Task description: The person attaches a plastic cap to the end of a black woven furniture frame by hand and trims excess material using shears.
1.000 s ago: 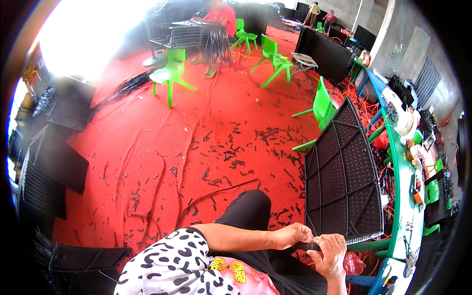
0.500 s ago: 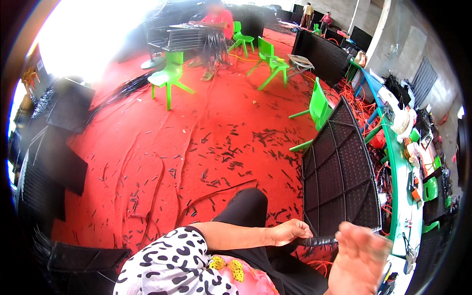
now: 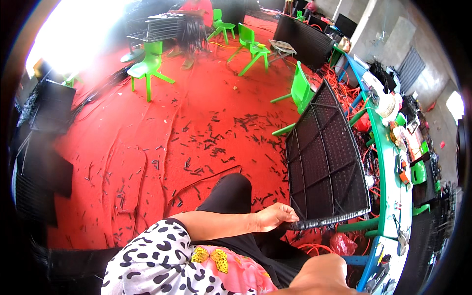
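A large black woven panel (image 3: 327, 152) with thin frame bars stands tilted in front of me, to the right of my knee. My left hand (image 3: 278, 216) is closed on its lower near corner, thumb and fingers pinched at the rim. A thick wrapped edge runs along the panel's bottom, to the right of that hand. At the lower edge of the head view, my right hand (image 3: 322, 270) shows only as a rounded patch of bare skin, apart from the panel. Its fingers are hidden.
Black offcuts (image 3: 211, 147) litter the red floor covering (image 3: 137, 118). Green chairs (image 3: 298, 88) stand ahead. A long green-edged table (image 3: 388, 196) holding tools runs along the right, red strands beneath it. Dark panels (image 3: 44, 162) lean at the left. Another person (image 3: 199, 10) sits far ahead.
My right hand has dropped from its raised, spread position beside the panel to the lower edge. My left hand keeps its hold on the corner. The view has shifted to the right and down.
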`<state>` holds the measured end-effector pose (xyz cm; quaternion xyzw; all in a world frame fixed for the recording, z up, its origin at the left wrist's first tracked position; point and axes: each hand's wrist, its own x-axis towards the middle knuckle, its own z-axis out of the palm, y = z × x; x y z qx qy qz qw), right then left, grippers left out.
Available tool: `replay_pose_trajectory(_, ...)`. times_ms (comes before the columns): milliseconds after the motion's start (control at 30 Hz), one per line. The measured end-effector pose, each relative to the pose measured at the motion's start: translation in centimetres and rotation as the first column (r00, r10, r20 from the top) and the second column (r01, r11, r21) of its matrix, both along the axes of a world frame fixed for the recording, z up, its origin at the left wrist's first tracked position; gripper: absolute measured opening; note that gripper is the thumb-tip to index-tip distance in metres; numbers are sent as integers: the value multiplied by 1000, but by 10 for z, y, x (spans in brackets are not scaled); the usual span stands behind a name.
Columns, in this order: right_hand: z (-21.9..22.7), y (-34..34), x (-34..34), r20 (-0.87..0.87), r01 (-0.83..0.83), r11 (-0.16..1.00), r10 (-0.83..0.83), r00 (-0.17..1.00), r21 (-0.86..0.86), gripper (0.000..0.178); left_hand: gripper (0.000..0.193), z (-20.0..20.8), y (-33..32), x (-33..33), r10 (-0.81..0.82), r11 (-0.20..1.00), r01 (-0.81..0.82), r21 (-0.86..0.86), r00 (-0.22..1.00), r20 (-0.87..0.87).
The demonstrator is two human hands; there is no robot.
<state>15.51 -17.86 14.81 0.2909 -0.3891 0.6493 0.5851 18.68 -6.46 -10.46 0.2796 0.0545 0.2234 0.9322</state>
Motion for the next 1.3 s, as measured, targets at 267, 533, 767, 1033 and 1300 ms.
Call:
replay_pose_trajectory(267, -18, -50, -37, -263, -86, 934, -9, 965, -346, 98, 13, 1, -4, -2, 14, 1000, -15, -12, 999, -31)
replay_pose_trajectory(533, -4, -28, -35, -240, -96, 945, 20, 970, -311, 103, 15, -2, 2, -1, 17, 1000, -17, -2, 1000, -24)
replay_pose_trajectory(767, -23, 45, 60, 448, -106, 920, -81, 890, 377, 99, 16, 1, -2, -1, 15, 1000, -15, 9, 1000, -15)
replay_pose_trajectory(1033, -61, -17, 125, 903, 695, 709, -367, 222, 117, 80, 3, -12, -12, 12, 96, 995, -95, 35, 995, -33)
replay_pose_trajectory(1300, -155, -39, 153, 833, 973, 228, -533, 146, -25, 35, 10, 26, 6, -7, 17, 1000, -17, 1, 1000, -16)
